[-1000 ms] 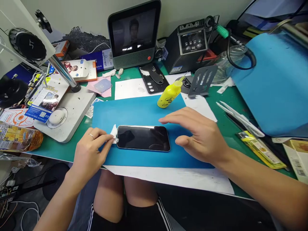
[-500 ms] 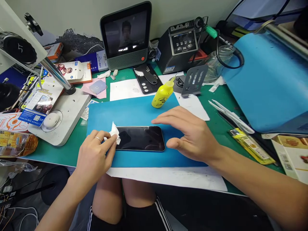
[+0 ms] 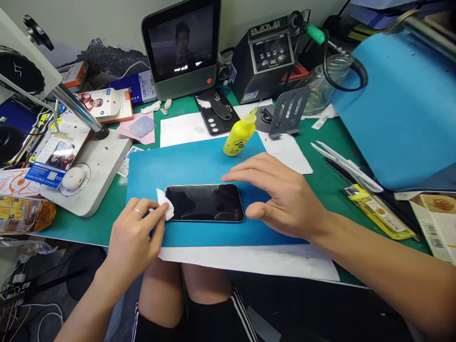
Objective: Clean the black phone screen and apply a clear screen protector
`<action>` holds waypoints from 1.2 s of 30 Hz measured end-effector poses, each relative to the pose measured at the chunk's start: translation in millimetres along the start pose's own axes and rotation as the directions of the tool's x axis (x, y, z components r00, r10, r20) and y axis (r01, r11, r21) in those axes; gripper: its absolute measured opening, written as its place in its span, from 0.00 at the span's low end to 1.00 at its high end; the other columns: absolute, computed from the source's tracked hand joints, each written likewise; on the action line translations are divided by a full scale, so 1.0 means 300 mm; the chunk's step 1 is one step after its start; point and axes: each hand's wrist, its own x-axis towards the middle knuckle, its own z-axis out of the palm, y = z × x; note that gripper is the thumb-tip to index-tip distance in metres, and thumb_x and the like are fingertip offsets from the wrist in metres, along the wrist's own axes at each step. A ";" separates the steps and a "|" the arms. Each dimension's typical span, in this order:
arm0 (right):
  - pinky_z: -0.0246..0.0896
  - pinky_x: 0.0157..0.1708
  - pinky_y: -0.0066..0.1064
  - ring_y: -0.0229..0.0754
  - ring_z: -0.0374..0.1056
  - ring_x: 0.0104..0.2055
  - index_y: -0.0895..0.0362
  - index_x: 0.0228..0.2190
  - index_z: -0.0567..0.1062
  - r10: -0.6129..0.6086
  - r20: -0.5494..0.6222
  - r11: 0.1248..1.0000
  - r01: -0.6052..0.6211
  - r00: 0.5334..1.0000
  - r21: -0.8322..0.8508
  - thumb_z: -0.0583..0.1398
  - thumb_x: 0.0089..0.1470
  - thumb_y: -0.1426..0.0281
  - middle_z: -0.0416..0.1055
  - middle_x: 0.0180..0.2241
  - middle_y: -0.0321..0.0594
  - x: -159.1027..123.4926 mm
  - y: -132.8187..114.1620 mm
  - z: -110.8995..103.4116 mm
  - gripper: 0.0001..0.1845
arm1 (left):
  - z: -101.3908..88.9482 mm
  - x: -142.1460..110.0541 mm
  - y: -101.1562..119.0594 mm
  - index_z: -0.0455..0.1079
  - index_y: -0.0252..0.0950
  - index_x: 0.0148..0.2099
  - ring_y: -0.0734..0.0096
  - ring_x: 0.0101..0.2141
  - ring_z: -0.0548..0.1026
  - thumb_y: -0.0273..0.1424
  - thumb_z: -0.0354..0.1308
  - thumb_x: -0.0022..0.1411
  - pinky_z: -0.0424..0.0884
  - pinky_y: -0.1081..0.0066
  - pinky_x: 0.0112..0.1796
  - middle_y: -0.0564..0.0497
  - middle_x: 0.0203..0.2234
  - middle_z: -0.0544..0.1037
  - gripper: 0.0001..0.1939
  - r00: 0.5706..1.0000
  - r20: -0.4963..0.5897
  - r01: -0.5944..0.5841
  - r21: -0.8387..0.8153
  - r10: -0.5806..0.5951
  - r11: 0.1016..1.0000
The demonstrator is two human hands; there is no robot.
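A black smartphone (image 3: 204, 203) lies screen up on the blue mat (image 3: 160, 166), with faint smears across its glass. Between the fingers of my left hand (image 3: 137, 232) is a crumpled white tissue (image 3: 166, 205), at the phone's left end. My right hand (image 3: 285, 199) hovers at the phone's right end, thumb and fingers apart, holding nothing. Just beyond the phone stands a yellow squeeze bottle (image 3: 239, 135) with a thin needle tip.
Behind the mat lie a black phone back (image 3: 218, 113) and a grey metal stand (image 3: 289, 111). A soldering station (image 3: 265, 61) and a glass jar (image 3: 326, 85) stand farther back. White tweezers (image 3: 347, 166) lie at right; a microscope base (image 3: 89, 175) is at left.
My left hand has slid the tissue leftward, from on the screen to the phone's left edge. My right hand stays nearly still. The view has shifted slightly.
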 end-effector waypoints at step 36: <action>0.68 0.49 0.47 0.52 0.73 0.47 0.58 0.50 0.78 0.235 0.167 0.972 -0.230 0.958 -0.044 0.52 0.72 0.61 0.81 0.46 0.48 0.002 0.006 0.038 0.19 | 0.013 0.087 0.008 0.76 0.30 0.56 0.60 0.35 0.67 0.19 0.50 0.71 0.69 0.61 0.34 0.44 0.37 0.77 0.17 0.979 0.164 -0.153 0.206 0.120 0.967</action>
